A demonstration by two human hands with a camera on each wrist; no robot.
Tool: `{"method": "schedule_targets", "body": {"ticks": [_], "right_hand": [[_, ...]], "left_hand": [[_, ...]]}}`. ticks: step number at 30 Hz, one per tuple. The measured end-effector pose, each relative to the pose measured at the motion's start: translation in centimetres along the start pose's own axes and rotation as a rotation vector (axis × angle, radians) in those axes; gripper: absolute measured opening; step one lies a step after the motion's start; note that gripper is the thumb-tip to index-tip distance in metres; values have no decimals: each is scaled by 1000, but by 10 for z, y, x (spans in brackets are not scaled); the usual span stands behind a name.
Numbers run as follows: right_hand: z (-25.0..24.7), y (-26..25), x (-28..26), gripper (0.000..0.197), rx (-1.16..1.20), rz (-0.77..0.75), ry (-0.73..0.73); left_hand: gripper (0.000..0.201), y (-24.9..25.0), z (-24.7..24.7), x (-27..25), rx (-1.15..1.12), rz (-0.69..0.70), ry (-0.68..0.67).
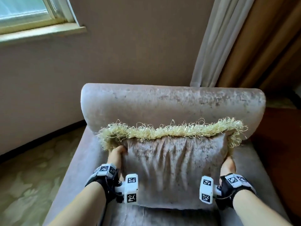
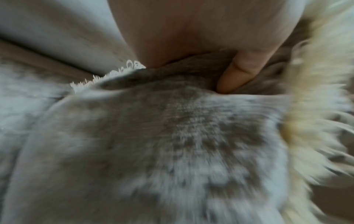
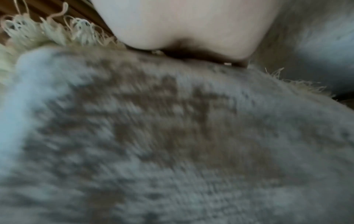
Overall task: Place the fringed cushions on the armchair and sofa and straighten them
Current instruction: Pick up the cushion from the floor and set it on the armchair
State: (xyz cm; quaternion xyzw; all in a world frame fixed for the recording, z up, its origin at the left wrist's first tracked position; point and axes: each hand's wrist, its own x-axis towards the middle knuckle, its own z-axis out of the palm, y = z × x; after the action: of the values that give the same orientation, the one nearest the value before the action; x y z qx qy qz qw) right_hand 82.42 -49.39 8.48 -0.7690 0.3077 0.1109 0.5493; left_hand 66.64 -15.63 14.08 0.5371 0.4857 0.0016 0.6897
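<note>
A grey-brown velvet cushion [image 1: 175, 167] with a pale yellow fringe [image 1: 171, 130] stands upright on the seat of the grey armchair [image 1: 172, 101], leaning toward its backrest. My left hand [image 1: 116, 156] grips the cushion's left edge, its fingers hidden behind the fabric. In the left wrist view the thumb [image 2: 237, 74] presses into the cushion [image 2: 162, 144]. My right hand [image 1: 228, 165] holds the right edge just below the fringe. The right wrist view shows the palm [image 3: 191, 28] against the cushion [image 3: 162, 136], with the fingers hidden.
The armchair stands against a beige wall under a window [image 1: 32, 12]. Curtains [image 1: 244, 38] hang at the back right. Patterned carpet [image 1: 29, 176] lies left of the chair, and dark wood floor [image 1: 276, 144] lies to the right. The chair's arms flank the seat on both sides.
</note>
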Motion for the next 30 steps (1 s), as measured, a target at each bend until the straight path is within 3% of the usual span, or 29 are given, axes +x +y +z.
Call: {"method": "schedule_targets", "body": {"ticks": [2, 5, 6, 9, 10, 11, 13, 14, 16, 18, 21, 24, 26, 27, 30], "right_hand": [[14, 19, 25, 57, 80, 112, -23], [24, 50, 49, 43, 60, -7, -27], [22, 56, 50, 40, 41, -56, 9], [12, 41, 32, 55, -72, -224, 193], [12, 30, 18, 59, -159, -346, 219], [17, 18, 0, 63, -240, -512, 189], [42, -11, -41, 67, -433, -969, 62], [61, -22, -55, 68, -515, -1166, -21], [94, -25, -57, 67, -757, -1386, -187], [92, -18, -30, 64, -1101, -1420, -246], [26, 0, 38, 64, -1352, -1223, -168], [-33, -8, 63, 71, -1268, -950, -26], [-20, -22, 51, 71, -1141, -925, 0], [1, -28, 34, 69, -1095, -1004, -24], [79, -34, -11, 66, -1029, -1354, -218]], "left_hand": [[53, -5, 14, 30, 91, 78, -16], [50, -20, 19, 56, 199, 135, -80], [55, -28, 16, 60, 253, 187, -37], [69, -38, 6, 44, 638, 519, 318], [69, -38, 9, 33, 752, 694, 403], [69, -33, 22, 20, 851, 876, 404], [74, -22, 60, 6, 1063, 1166, 239], [74, -18, 85, 5, 1188, 1233, 142], [70, -15, 116, 22, 1435, 1233, 29], [67, -13, 103, 54, 1593, 1131, -6], [66, -11, 28, 87, 1738, 1070, 12], [59, 2, -33, 78, 1651, 958, 81], [53, 7, -14, 62, 1495, 968, 179], [55, 8, 13, 54, 1456, 1016, 184], [67, -7, 103, 49, 1518, 1209, 1]]}}
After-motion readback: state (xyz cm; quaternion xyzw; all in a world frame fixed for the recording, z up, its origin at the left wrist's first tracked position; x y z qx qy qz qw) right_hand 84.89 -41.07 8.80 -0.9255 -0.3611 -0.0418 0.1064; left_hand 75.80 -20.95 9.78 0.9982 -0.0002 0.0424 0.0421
